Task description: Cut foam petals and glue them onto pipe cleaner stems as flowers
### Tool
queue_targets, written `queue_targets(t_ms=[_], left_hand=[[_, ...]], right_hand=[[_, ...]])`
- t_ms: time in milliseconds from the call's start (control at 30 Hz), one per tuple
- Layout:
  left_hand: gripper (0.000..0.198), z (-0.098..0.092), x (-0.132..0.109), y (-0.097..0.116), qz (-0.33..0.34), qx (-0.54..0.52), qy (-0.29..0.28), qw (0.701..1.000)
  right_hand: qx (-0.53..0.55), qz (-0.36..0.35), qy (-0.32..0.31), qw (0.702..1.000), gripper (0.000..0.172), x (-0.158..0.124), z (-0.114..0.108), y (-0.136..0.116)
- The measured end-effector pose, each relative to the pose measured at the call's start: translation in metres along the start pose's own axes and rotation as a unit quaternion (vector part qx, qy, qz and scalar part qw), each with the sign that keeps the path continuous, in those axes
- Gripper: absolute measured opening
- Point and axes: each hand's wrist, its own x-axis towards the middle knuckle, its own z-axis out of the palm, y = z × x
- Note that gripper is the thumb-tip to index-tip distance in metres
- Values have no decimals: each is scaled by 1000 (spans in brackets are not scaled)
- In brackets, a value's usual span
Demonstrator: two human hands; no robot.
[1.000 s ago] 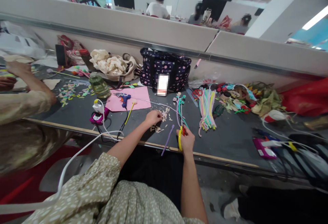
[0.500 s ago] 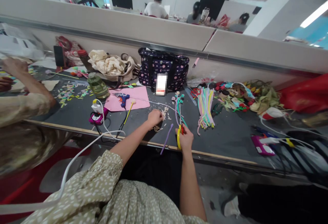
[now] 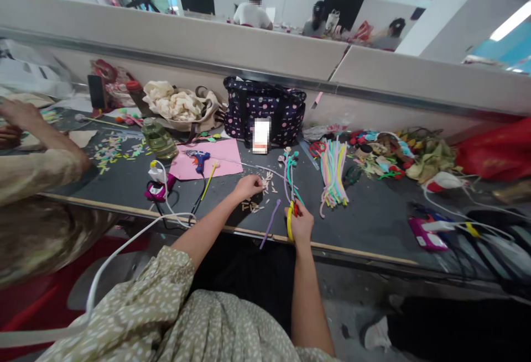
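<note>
My right hand (image 3: 302, 224) is closed around yellow-and-red scissors (image 3: 290, 219) near the table's front edge. Thin pipe-cleaner stems (image 3: 289, 174) with small curled ends run away from the scissors across the dark table (image 3: 373, 218). My left hand (image 3: 248, 186) rests with curled fingers on a scatter of small pale cut pieces (image 3: 265, 188); whether it pinches any piece is hidden. A purple pipe cleaner (image 3: 270, 223) lies between my hands, overhanging the edge.
A bundle of pastel pipe cleaners (image 3: 333, 177) lies right of my hands. A glue gun (image 3: 199, 158) lies on pink paper (image 3: 215, 166). Behind stand a dotted bag (image 3: 265, 109) and an oil bottle (image 3: 159, 138). Another person's arm (image 3: 41, 157) is at left. Cables cross the right side.
Hardly anything differs. My left hand has shifted slightly over the pale pieces. My right hand keeps its hold on the scissors in the same spot.
</note>
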Motion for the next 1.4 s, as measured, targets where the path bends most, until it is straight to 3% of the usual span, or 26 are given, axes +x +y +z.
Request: queue_targets(t_ms=[100,233,300,400,500,567,833,1067,1200,1400], left_hand=[[19,10,-1,3,19,-38,-63,997],[17,23,0,10,11,-9,-126,992],[14,25,0,13,12,17,-108,994],[13,23,4,16,10,41,-17,999],[16,14,9,13,-25,40,68,997],[17,4,12,7,-50,27,81,995],[21,-37,12,-17,-107,26,2,994],[23,-26,8,-11,-101,8,-19,995],[24,-18,9,-3,-90,-27,-61,994],[26,-21,10,5,-87,-6,-67,994]], right_hand=[[3,-10,-1,1000,64,0,0,-1],[13,-14,-3,1000,61,0,-1,-3],[12,-13,0,1000,61,0,-1,-2],[19,-5,0,1000,63,1,-1,1],[28,3,-2,1000,65,2,-1,4],[29,4,-3,1000,65,2,-1,4],[15,4,4,1000,63,-1,-1,-4],[20,2,3,1000,64,0,-1,1],[36,12,7,999,65,1,0,1],[44,10,2,999,66,-1,-1,-3]])
